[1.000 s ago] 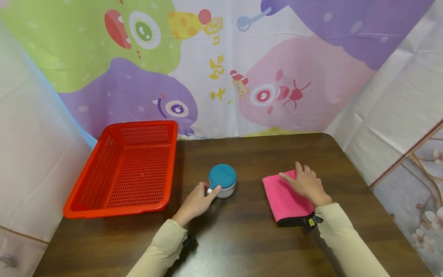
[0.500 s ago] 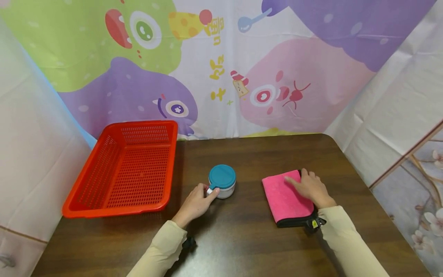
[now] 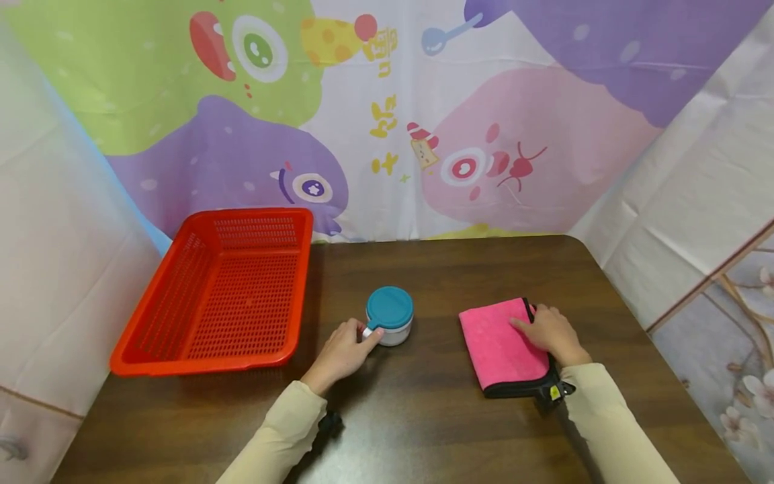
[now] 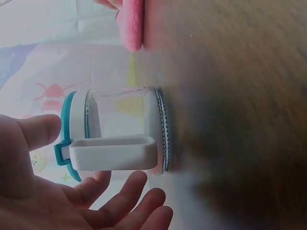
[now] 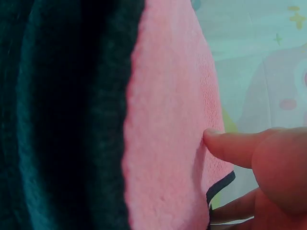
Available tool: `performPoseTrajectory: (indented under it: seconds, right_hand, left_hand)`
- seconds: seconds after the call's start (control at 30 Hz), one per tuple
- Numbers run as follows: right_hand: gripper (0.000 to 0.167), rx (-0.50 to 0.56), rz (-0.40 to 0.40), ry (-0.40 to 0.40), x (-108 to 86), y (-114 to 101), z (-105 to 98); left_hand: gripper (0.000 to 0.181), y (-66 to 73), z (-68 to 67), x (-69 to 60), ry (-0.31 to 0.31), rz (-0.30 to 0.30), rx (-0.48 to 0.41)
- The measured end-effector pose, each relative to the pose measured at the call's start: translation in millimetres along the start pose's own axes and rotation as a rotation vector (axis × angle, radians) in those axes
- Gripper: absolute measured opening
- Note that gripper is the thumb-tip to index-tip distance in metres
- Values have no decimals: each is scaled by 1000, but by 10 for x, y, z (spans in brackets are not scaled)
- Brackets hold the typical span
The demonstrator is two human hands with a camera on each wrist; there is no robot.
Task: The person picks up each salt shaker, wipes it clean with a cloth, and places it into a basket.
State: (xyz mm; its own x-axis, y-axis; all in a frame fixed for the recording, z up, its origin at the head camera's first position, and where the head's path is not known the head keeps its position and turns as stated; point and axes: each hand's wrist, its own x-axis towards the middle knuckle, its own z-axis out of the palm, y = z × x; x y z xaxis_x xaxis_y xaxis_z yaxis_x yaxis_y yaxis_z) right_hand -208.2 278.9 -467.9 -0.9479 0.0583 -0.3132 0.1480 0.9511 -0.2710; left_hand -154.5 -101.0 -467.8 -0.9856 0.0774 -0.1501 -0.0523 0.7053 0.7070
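A glass jar [image 3: 390,316] with a teal lid and a white handle [image 4: 115,154] stands upright on the table. My left hand [image 3: 341,351] is at the handle side; in the left wrist view its thumb is by the lid and its loosely bent fingers lie near the handle without wrapping it. A folded pink towel [image 3: 498,343] with black edging lies flat on the right. At its right edge my right hand [image 3: 553,334] holds it, thumb on top. The other fingers go over the edge, their tips partly hidden in the right wrist view.
A red perforated plastic basket [image 3: 296,296] stands at the table's left. Behind the brown wooden table [image 3: 423,417] hangs a cartoon-printed curtain [image 3: 375,195], with pale sheets on both sides.
My right hand has drawn back from over the towel to its right edge, and its spread fingers have bent down there. The left hand and jar keep their place.
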Motion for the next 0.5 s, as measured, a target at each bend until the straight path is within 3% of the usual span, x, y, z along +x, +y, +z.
performPoseTrajectory:
  seconds: [0.5]
  right_hand:
    - [76, 189, 95, -35, 52, 90, -59]
  left_hand:
    - [35, -27, 25, 11, -11, 15, -34]
